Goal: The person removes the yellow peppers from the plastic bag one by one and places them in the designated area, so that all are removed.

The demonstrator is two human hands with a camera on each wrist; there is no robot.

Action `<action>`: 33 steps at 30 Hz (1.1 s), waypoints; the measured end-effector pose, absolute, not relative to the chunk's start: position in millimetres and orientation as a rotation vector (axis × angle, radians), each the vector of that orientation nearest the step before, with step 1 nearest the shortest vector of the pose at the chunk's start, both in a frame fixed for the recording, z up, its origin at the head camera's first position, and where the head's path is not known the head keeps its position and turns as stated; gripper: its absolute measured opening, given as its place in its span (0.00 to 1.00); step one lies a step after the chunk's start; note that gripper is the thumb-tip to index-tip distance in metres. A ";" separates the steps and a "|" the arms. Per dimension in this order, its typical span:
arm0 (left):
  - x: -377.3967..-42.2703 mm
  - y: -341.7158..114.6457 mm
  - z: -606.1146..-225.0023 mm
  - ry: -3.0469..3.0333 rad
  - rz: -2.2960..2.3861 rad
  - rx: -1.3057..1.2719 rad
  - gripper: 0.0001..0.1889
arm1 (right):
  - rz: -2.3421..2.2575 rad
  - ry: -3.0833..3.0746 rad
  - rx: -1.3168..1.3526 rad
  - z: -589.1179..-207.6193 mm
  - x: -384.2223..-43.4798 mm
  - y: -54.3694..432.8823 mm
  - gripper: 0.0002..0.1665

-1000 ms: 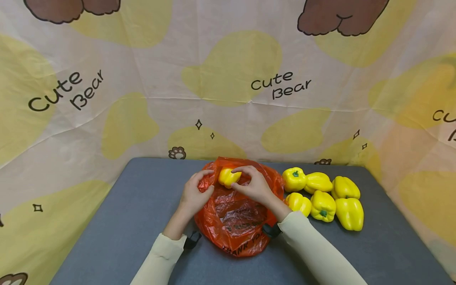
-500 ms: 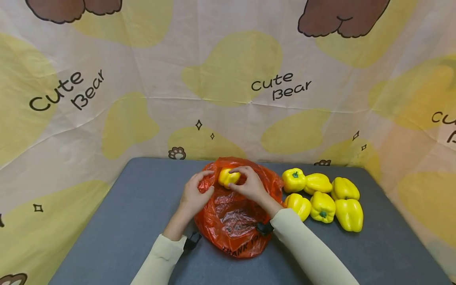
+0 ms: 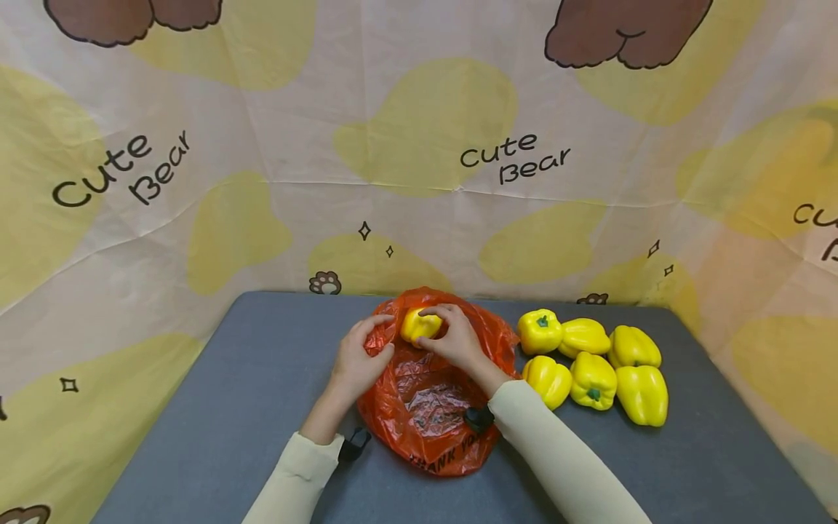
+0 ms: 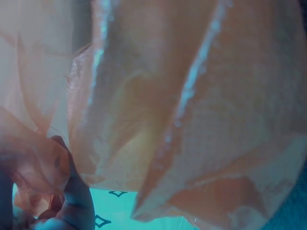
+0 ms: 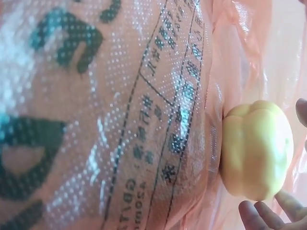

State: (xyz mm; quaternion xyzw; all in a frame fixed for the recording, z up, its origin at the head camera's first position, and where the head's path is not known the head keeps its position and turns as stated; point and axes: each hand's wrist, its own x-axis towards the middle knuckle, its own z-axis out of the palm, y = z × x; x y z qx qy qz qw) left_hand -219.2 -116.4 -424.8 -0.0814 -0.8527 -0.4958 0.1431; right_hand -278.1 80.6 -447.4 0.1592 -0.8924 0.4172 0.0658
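Observation:
A red plastic bag (image 3: 439, 437) with dark printed letters lies with its mouth wide on the grey table. My left hand (image 3: 358, 360) grips the bag's left rim; the left wrist view shows bag film (image 4: 38, 163) bunched between the fingers (image 4: 76, 191). My right hand (image 3: 460, 340) reaches over the bag and holds a yellow bell pepper (image 3: 414, 326) by thumb and fingers, just within the far left part of the mouth. From the right wrist, the pepper (image 5: 256, 151) appears against the bag film, with several fingertips (image 5: 259, 215) at its lower end.
Several yellow bell peppers (image 3: 593, 380) sit in two rows to the right of the bag, the nearest ones close to its edge. The grey table (image 3: 216, 415) ends at the back against a printed cloth (image 3: 419, 131). Dark wrist cameras (image 3: 355, 442) are strapped to both wrists.
My right forearm and wrist have shifted left, and the right hand has moved slightly left with the pepper. The left hand stays at the bag's rim.

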 end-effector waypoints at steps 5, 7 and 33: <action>-218.9 -117.0 -424.9 -2.467 -1.436 -0.219 0.21 | 1.243 -2.708 0.447 -449.4 -280.2 75.8 0.28; -218.8 -117.1 -425.0 -2.472 -1.438 -0.214 0.21 | 1.230 -2.718 0.438 -449.9 -280.7 74.1 0.28; -222.4 -115.9 -427.1 -2.479 -1.444 -0.210 0.21 | 1.283 -2.677 0.402 -466.7 -288.7 69.2 0.31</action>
